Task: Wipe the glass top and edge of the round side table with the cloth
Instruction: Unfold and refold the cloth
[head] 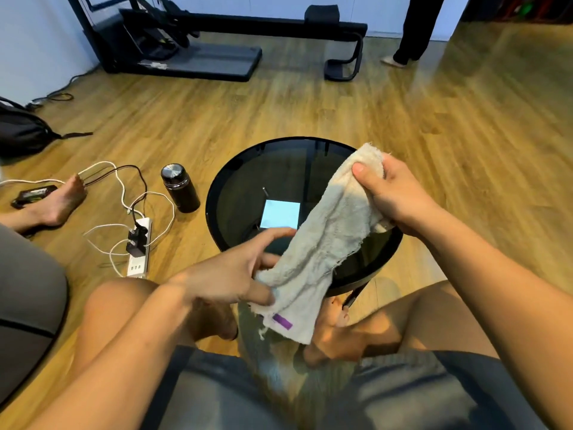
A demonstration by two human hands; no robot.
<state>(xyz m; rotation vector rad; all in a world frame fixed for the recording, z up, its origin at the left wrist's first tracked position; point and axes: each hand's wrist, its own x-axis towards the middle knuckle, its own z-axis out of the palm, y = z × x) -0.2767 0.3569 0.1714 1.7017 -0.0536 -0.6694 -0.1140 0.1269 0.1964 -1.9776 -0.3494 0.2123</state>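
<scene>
One round side table (248, 187) stands below the hands, its dark glass top ringed by a black rim (210, 200), with a bright square reflection (280, 215) near the middle. Above its near right part the cloth (328, 240) is held in the air, stretched slantwise and not yet laid on the glass. Its upper end is gripped by the right hand (390, 197), thumb pressed over bunched fabric. Its lower end is pinched by the left hand (235, 274), near a purple tag (282, 321). The cloth is judged to be in preparation: it is best folded into a flat pad, frayed threads tucked inward, so that the glass is swept in overlapping arcs and the rim is then followed round.
</scene>
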